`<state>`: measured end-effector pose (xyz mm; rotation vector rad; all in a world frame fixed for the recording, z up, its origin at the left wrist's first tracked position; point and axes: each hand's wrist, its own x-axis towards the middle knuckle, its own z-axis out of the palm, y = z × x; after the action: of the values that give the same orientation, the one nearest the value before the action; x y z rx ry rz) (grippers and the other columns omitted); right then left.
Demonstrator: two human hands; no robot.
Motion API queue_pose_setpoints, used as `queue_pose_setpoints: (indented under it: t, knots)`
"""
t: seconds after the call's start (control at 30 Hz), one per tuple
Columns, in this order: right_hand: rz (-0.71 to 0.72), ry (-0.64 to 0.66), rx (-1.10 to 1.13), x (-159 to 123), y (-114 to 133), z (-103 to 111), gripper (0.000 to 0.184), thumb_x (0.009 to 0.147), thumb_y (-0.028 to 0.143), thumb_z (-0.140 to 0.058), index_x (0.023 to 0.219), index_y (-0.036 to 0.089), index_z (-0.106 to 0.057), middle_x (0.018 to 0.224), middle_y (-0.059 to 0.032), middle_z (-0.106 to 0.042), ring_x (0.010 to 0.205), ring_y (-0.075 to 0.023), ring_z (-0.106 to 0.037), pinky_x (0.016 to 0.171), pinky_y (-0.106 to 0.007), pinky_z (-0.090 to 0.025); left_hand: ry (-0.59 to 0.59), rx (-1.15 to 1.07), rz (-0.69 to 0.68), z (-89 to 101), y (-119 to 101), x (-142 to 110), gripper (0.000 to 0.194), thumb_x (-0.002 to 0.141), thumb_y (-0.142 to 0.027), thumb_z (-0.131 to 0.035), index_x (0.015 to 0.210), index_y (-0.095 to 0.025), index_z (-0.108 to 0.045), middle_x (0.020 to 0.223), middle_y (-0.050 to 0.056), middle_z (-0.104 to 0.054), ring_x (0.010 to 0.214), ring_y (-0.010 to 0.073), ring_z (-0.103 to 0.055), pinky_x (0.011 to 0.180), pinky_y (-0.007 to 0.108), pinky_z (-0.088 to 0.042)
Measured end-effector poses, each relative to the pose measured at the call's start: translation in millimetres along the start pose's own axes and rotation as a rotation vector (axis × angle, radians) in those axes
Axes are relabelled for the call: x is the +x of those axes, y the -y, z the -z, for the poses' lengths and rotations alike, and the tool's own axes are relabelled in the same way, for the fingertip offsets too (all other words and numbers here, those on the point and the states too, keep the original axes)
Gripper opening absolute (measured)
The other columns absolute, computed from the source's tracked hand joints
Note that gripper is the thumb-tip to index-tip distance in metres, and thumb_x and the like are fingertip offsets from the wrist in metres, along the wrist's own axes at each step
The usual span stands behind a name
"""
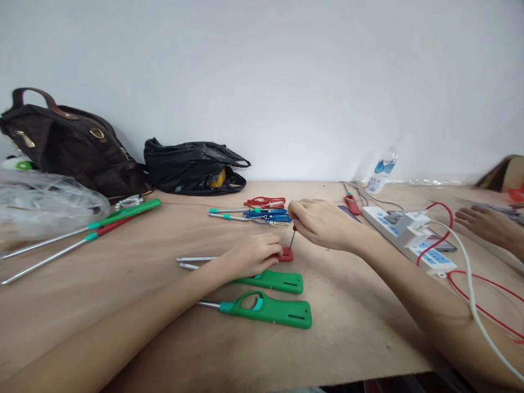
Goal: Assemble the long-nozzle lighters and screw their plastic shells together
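My left hand is closed over a red gas lighter lying on the table, pressing it down; its metal tube pokes out to the left. My right hand grips a screwdriver by its red handle, mostly covered by my fingers. The shaft points down, and its tip meets the end of the red lighter's handle. Just nearer to me lie two green gas lighters, one partly under my left hand. Beyond my hands are opened blue lighter parts and red casing pieces.
At the left lie two long lighters, a clear plastic bag, a dark backpack and a black plastic bag. To the right are a power strip with cables, a bottle, another red lighter and another person's hand.
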<state>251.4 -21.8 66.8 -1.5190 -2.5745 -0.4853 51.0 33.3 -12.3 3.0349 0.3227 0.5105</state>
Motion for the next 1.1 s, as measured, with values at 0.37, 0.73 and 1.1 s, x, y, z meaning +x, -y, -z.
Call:
queue_pose_setpoints:
  t: [0.37, 0.73, 1.1]
  knots:
    - [-0.029, 0.001, 0.055, -1.6, -2.7, -3.2, 0.015, 0.095, 0.019, -0.037, 0.093, 0.015, -0.052, 0.085, -0.0093, -0.067, 0.071, -0.0188, -0.059, 0.06, -0.027, -0.03, 0.015, 0.0, -0.006, -0.7, 0.9, 0.3, 0.009, 0.09, -0.017, -0.054, 0.088, -0.015, -0.062, 0.089, 0.005, -0.06, 0.082, 0.0183, -0.057, 0.07, 0.027, -0.043]
    - [-0.04, 0.038, 0.118, -2.9, 0.6, 3.9, 0.014, 0.095, 0.023, -0.041, 0.093, 0.016, -0.052, 0.083, -0.008, -0.067, 0.07, -0.0185, -0.058, 0.058, -0.026, -0.029, -0.003, 0.008, -0.014, -2.4, 2.3, -1.0, 0.011, 0.09, -0.017, -0.052, 0.088, -0.016, -0.062, 0.09, 0.005, -0.062, 0.085, 0.0194, -0.058, 0.073, 0.028, -0.044]
    - [-0.103, 0.038, -0.051, 0.0, -3.4, -1.8, 0.021, 0.096, 0.028, -0.042, 0.088, 0.014, -0.056, 0.079, -0.0102, -0.067, 0.07, -0.0209, -0.06, 0.058, -0.028, -0.028, 0.003, -0.005, -0.018, -1.8, 2.9, 0.0, 0.013, 0.091, -0.016, -0.049, 0.086, -0.016, -0.061, 0.086, 0.004, -0.06, 0.08, 0.0179, -0.056, 0.069, 0.027, -0.043]
